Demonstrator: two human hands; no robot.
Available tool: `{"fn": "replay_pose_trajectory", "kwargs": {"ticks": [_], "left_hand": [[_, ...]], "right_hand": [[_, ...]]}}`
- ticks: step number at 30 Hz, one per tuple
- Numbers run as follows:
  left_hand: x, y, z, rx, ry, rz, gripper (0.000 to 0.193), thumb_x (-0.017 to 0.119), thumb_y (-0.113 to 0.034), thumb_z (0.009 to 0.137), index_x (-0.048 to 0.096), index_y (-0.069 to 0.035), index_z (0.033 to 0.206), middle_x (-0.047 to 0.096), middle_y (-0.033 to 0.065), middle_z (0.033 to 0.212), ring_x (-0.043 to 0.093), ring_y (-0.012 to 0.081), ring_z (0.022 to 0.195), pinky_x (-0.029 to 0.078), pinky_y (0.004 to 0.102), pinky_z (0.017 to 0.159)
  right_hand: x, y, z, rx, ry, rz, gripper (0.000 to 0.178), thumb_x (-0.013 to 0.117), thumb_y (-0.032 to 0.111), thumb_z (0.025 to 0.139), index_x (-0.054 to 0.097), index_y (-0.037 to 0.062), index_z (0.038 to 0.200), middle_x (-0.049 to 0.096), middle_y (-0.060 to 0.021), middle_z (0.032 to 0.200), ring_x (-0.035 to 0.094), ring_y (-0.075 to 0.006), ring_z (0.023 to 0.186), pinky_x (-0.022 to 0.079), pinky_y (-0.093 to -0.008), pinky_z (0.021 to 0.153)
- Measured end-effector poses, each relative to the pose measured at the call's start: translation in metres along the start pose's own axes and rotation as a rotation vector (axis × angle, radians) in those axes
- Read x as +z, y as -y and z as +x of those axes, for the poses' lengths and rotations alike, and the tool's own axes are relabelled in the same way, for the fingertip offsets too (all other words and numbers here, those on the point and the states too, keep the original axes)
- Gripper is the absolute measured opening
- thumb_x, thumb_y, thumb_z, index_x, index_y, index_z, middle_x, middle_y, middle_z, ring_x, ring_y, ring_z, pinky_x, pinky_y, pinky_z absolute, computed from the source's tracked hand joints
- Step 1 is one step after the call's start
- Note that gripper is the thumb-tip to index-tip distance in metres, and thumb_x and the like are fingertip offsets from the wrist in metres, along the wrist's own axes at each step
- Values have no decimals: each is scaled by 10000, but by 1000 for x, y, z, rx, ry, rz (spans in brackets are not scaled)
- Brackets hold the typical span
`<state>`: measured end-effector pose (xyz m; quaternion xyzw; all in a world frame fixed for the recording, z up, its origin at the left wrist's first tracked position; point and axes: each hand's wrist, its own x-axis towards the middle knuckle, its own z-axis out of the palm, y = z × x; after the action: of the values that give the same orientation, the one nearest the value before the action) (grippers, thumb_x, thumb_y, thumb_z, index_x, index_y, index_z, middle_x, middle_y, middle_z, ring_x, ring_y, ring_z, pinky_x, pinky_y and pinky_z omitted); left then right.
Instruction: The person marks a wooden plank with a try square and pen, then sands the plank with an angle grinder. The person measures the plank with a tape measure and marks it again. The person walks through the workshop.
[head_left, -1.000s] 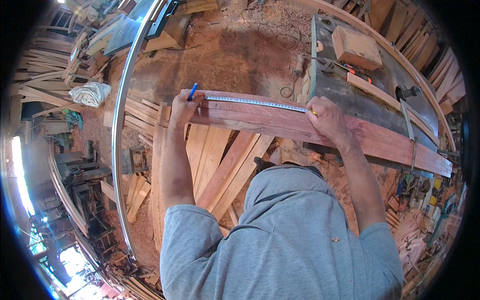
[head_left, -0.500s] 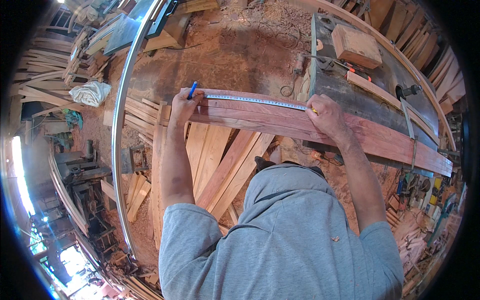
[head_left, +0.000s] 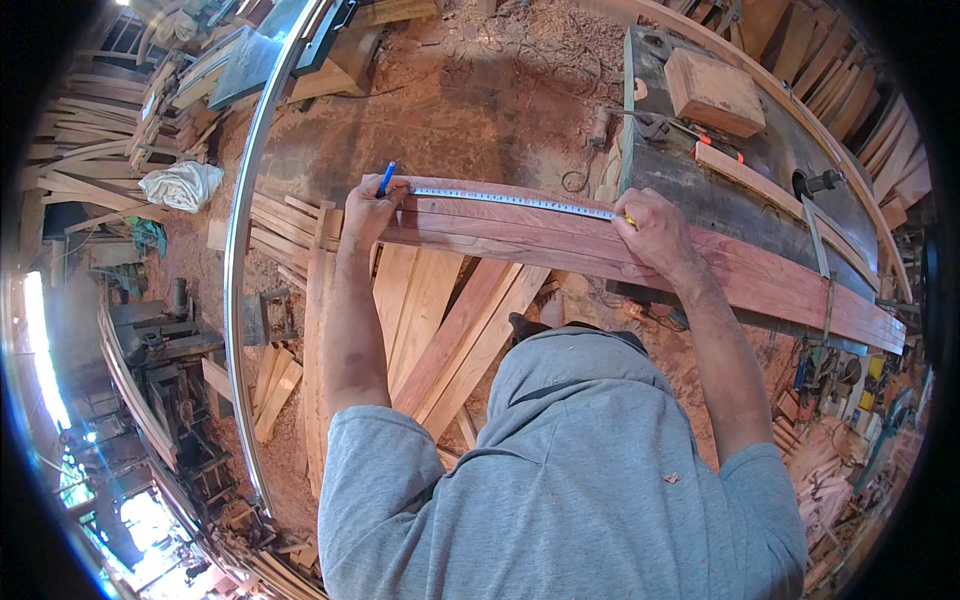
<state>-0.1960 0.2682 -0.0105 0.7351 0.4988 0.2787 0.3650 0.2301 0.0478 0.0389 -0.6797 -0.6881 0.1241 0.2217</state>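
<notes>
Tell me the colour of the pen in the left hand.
Blue: the slim pen sticks up from the left hand at the reddish plank's end, seen in the head view.

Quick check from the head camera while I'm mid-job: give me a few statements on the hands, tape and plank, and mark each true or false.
1. The left hand holds a blue pen. True.
2. The measuring tape lies stretched along the reddish plank. True.
3. The right hand hangs clear of the plank. False: it rests on the plank at the tape's end.
4. The wooden block sits on the plank. False: it sits on the dark machine table behind.
</notes>
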Motion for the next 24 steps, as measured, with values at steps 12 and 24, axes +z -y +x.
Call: {"fn": "replay_pose_trajectory", "kwargs": {"ticks": [12,24], "left_hand": [[0,-17,-3,-60,8,1,132,797,-63,893,789,-72,1025,707,24,927,673,152,901,530,291,831],[0,10,13,-31,46,228,167,744,-199,958,772,-93,1083,745,59,967,681,166,931,532,319,875]], "right_hand": [[1,-3,-2,-12,4,-30,95,725,138,861,652,82,886,653,-89,864,666,-299,891,552,-446,784],[24,-21,-7,-17,-72,-49,104,672,159,870,706,73,918,681,-142,936,670,-338,939,547,-487,824]]}}
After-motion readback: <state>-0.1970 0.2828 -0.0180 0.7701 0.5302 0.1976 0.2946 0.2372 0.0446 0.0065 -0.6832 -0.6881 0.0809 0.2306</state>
